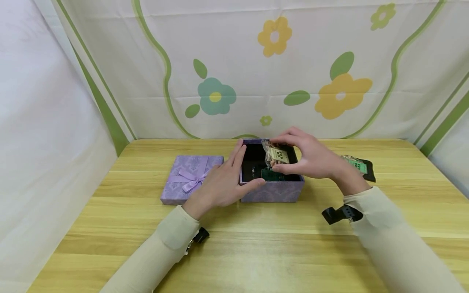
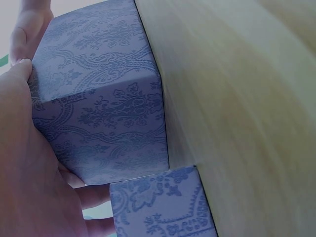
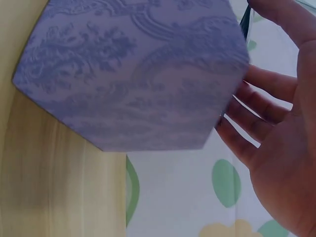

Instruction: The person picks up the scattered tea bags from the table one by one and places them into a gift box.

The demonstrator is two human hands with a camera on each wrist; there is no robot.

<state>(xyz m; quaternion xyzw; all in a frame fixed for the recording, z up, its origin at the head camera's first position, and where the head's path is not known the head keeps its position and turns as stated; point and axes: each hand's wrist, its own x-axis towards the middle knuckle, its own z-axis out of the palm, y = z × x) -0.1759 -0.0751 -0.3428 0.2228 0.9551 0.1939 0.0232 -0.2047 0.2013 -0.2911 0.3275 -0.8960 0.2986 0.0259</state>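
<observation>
A purple patterned box [image 1: 272,192] stands lidless on the table, its inside dark. My right hand [image 1: 311,156] is over its opening and pinches a clear packet with a beige label [image 1: 279,155] between thumb and fingers. Below that packet, a dark green packet [image 1: 272,175] lies in the box. My left hand [image 1: 227,179] rests against the box's left side, fingers stretched along the wall and thumb across the front rim. In the left wrist view, the box's patterned walls [image 2: 103,123] fill the middle beside this hand. From the right wrist, the box wall [image 3: 138,74] hides the held packet.
The purple lid with a lilac bow [image 1: 192,181] lies left of the box, partly under the left hand. Right of the box, beyond the right wrist, is a dark packet with a green label [image 1: 359,166]. A flowered cloth [image 1: 256,73] hangs behind the wooden table [image 1: 256,252].
</observation>
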